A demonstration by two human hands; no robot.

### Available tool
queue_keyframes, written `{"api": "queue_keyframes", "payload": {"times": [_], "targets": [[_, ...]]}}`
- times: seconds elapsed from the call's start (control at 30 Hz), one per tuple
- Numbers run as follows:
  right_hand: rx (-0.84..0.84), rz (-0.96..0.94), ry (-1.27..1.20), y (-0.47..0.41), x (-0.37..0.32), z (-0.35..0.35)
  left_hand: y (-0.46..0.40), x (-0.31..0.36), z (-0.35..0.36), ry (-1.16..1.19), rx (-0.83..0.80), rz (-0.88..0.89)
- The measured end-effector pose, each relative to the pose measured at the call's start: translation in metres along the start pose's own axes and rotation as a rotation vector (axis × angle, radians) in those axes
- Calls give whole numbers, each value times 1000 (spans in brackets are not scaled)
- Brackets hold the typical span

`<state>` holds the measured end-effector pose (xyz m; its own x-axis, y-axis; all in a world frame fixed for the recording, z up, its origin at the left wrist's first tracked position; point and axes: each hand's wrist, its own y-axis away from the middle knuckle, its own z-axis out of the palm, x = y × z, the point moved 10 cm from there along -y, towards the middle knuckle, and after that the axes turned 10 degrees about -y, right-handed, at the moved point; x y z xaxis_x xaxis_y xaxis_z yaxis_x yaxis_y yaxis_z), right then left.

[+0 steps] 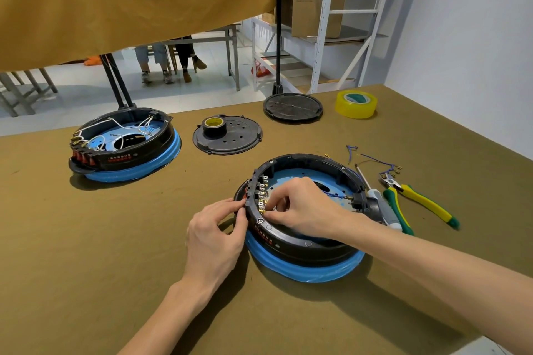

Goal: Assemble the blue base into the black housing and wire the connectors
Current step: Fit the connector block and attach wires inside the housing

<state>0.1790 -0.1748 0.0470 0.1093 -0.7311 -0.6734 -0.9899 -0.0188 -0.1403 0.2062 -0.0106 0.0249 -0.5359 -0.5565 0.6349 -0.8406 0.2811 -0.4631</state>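
The black housing (pixel 302 236) sits on its blue base (pixel 305 268) on the desk (pixel 115 239), well in from the near edge. The left hand (pixel 215 235) pinches the housing's outer left rim. The right hand (pixel 300 207) reaches inside, fingers curled, pinching a connector (pixel 264 212) at the terminal row. Pliers (pixel 415 196) and a screwdriver (pixel 375 196) crowd the right side; bare desk lies to the left.

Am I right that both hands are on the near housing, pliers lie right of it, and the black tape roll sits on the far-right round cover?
Not quite. In the head view the black tape roll sits on the middle round cover. Otherwise correct: left hand and right hand on the near housing, pliers right of it.
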Motion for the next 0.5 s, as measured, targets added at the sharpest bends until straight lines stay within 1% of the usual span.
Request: {"api": "queue_keyframes", "payload": {"times": [0.5], "targets": [[13,9,30,-1,-3,-2,1,-1,2,4,-9,-1]]}}
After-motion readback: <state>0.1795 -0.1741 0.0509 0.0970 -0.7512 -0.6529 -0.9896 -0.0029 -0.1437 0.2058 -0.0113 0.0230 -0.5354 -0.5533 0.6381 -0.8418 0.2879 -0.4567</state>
